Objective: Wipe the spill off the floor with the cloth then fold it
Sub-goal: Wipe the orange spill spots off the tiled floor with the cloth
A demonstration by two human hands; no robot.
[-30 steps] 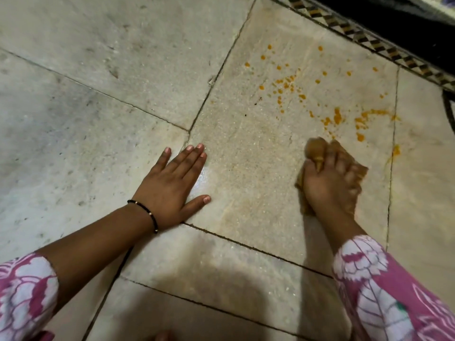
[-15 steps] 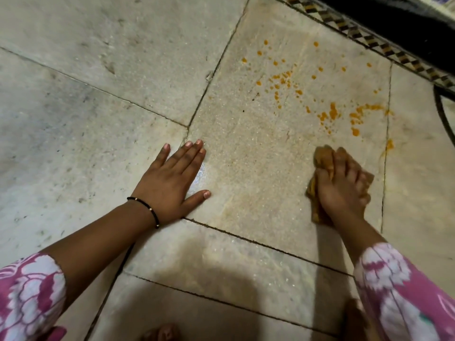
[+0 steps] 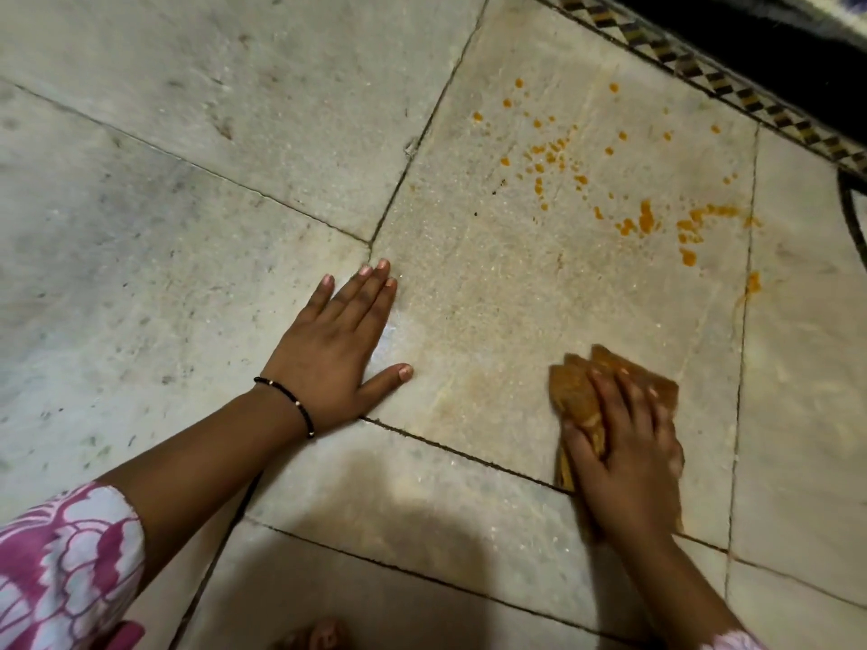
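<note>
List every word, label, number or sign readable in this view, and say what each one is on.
None: no readable text anywhere.
The orange-stained cloth, the grey stone floor tiles, the black bead bracelet, the pink-and-white patterned sleeve and the chequered border strip carry no lettering.

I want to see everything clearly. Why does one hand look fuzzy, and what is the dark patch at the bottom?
Head view: the right hand on the cloth is motion-blurred; the left hand is sharp; the dark patch is a shadow on the floor.
</note>
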